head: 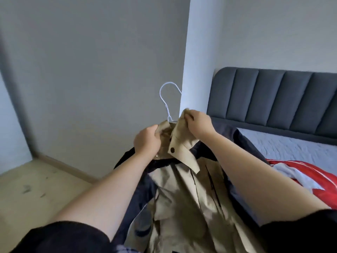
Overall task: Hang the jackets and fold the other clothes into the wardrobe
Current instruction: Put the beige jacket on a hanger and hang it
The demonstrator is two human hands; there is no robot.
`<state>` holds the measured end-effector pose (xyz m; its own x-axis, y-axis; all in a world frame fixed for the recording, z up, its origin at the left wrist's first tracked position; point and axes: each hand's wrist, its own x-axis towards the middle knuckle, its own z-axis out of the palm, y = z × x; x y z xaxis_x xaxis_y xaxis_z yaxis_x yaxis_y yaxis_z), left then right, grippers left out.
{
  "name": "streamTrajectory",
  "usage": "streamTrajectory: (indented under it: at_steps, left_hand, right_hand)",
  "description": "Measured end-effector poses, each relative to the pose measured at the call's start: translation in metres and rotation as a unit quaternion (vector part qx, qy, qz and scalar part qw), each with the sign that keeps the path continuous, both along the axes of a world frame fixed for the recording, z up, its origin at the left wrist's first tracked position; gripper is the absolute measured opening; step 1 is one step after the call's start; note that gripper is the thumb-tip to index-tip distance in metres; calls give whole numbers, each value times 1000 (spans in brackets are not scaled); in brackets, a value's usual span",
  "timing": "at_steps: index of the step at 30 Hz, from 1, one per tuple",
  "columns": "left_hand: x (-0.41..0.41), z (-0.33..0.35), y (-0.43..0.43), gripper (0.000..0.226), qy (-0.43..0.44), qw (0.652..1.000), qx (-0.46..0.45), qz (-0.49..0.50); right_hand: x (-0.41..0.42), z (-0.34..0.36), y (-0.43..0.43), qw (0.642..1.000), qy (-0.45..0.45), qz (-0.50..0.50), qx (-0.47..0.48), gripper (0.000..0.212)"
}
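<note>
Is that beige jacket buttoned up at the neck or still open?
Open at the neck: the beige jacket shows an unfastened snap on its collar flap, which both hands, left hand and right hand, hold apart.

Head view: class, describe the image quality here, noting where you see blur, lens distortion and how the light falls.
Head view: soft, even light, no glare; the wall edge at far left is smeared; wide-angle bending bows the headboard; both hands, left hand and right hand, and the beige jacket stay fairly sharp.

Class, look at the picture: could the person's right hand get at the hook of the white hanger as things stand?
Probably yes, but not at once. The hook stands bare above the collar, close to the right hand, with nothing between. That hand, however, pinches the beige jacket collar and would have to let go first.
</note>
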<state>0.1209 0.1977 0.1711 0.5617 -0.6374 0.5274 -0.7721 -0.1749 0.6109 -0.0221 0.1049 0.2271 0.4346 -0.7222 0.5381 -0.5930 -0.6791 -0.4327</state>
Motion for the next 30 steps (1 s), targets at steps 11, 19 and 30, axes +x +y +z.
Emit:
streamTrajectory:
  at_steps: [11, 19, 30]
  left_hand:
    - [72, 246, 67, 31, -136, 972, -174, 77]
    - [143, 305, 159, 9, -252, 835, -451, 191]
    - [249, 243, 225, 32, -137, 978, 109, 118]
  right_hand:
    - [70, 215, 63, 950, -186, 15, -250, 39]
    - [147, 297, 111, 891, -332, 59, -305, 22]
    - [264, 191, 121, 946, -206, 250, 1, 19]
